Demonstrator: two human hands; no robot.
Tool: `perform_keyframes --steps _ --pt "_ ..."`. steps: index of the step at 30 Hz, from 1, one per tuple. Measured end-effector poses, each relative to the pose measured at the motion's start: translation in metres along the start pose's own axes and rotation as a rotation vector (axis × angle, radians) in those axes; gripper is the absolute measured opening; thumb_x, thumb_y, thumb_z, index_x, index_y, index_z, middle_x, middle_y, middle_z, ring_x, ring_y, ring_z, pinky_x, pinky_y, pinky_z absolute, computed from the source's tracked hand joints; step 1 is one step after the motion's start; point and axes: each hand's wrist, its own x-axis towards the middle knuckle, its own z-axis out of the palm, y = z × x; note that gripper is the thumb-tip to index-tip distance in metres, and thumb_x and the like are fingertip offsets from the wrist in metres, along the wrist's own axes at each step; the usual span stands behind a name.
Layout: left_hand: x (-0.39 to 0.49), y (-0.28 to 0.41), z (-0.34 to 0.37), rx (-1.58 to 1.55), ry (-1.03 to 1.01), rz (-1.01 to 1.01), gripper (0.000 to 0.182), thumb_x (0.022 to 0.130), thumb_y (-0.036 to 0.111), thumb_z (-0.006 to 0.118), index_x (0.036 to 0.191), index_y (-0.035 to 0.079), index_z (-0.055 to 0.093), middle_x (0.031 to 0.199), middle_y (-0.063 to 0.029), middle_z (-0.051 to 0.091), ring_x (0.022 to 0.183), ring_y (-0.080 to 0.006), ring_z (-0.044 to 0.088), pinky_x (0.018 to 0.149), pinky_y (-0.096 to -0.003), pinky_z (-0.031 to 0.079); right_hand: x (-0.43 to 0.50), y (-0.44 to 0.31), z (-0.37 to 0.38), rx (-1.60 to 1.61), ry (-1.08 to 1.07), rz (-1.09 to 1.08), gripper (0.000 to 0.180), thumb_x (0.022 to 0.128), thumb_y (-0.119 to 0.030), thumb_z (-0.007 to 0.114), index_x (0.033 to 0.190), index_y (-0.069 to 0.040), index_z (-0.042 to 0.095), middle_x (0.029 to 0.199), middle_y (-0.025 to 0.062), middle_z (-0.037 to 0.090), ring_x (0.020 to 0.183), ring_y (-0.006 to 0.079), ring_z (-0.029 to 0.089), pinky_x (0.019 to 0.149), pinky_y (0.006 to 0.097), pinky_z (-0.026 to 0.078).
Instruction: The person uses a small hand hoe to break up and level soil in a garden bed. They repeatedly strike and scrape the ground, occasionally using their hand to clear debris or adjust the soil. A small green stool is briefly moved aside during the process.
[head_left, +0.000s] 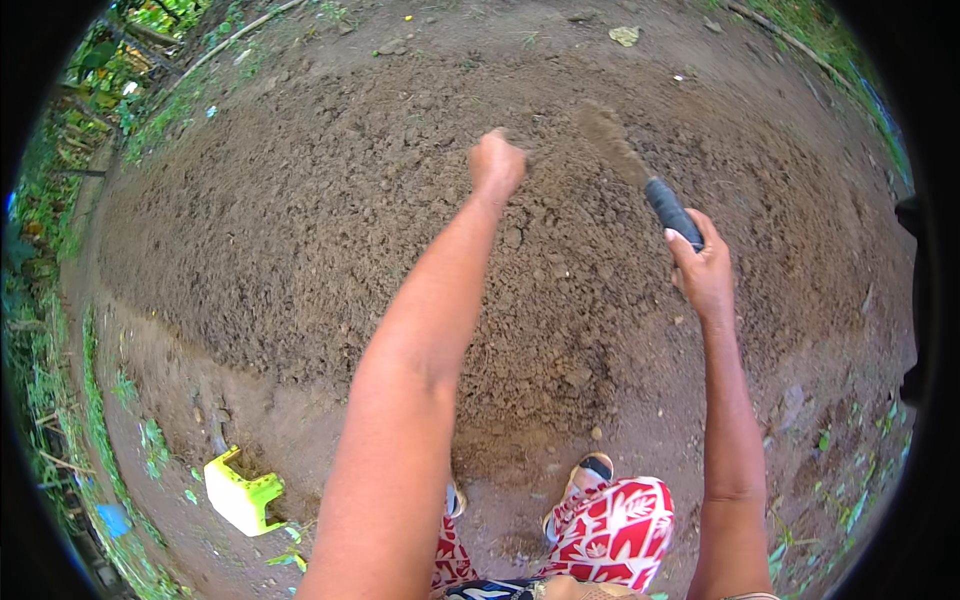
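Observation:
My right hand (705, 270) grips the black handle (673, 214) of a short digging blade (609, 142), perhaps a hand trowel. Its flat blade is coated in soil, blurred, and points up and to the left over the ground. To its left, my left hand (498, 163) reaches far out over the loose brown soil (360, 247), with its back towards me. The fingers curl down out of sight, so whether they hold anything cannot be told. Between the hands, the soil is crumbly and full of small clods.
A yellow-green plastic stool (238, 491) lies tipped at lower left. My sandalled foot (589, 472) stands at the soil's near edge. A pale stone (624, 35) sits on firmer ground at the far side. Green plants (94, 82) border the left, and a pole (787, 41) lies at upper right.

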Motion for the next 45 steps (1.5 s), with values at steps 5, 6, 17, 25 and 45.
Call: perform_keyframes --steps 5,6,17,25,45 --pt "0.000 0.032 -0.052 0.132 -0.059 0.082 0.051 0.078 0.019 0.067 0.127 0.019 0.055 0.120 -0.0187 0.058 0.111 -0.0314 0.056 0.092 -0.0368 0.046 -0.029 -0.057 -0.012 -0.273 0.015 -0.033 0.040 0.081 -0.021 0.065 0.116 -0.006 0.055 0.070 0.0045 0.059 0.054 0.0111 0.056 0.048 0.0275 0.042" --pt "-0.003 0.045 -0.058 0.167 -0.089 0.131 0.052 0.078 0.022 0.067 0.129 0.020 0.054 0.124 -0.0180 0.056 0.113 -0.0309 0.055 0.093 -0.0378 0.045 -0.035 -0.069 -0.014 -0.238 0.068 -0.100 0.039 0.081 -0.022 0.066 0.115 -0.008 0.056 0.072 0.0060 0.061 0.055 0.0126 0.058 0.050 0.0297 0.044" --pt "-0.074 0.195 -0.120 -1.077 -0.442 -0.411 0.047 0.090 0.049 0.052 0.110 0.006 0.050 0.102 -0.0123 0.059 0.094 -0.0307 0.057 0.082 -0.0551 0.045 -0.099 -0.221 -0.062 -0.356 -0.023 -0.358 0.063 0.066 -0.017 0.077 0.123 -0.011 0.051 0.094 0.0127 0.063 0.083 0.0319 0.065 0.076 0.0400 0.053" --pt "-0.099 0.282 -0.231 -1.186 -0.369 -0.471 0.032 0.091 0.035 0.055 0.104 0.006 0.055 0.099 -0.0130 0.061 0.087 -0.0291 0.061 0.074 -0.0489 0.051 -0.132 -0.342 -0.102 -0.497 -0.381 -0.019 0.047 0.069 -0.010 0.067 0.111 -0.008 0.045 0.090 0.0196 0.064 0.086 0.0391 0.063 0.073 0.0476 0.049" --pt "-0.160 0.449 -0.413 -0.812 -0.483 -0.297 0.042 0.089 0.040 0.057 0.112 0.006 0.056 0.110 -0.0119 0.061 0.099 -0.0278 0.059 0.086 -0.0500 0.046 -0.185 -0.536 -0.201 -0.340 -0.356 -0.221 0.028 0.066 -0.007 0.059 0.092 -0.003 0.049 0.076 0.0209 0.062 0.077 0.0417 0.061 0.065 0.0501 0.046"
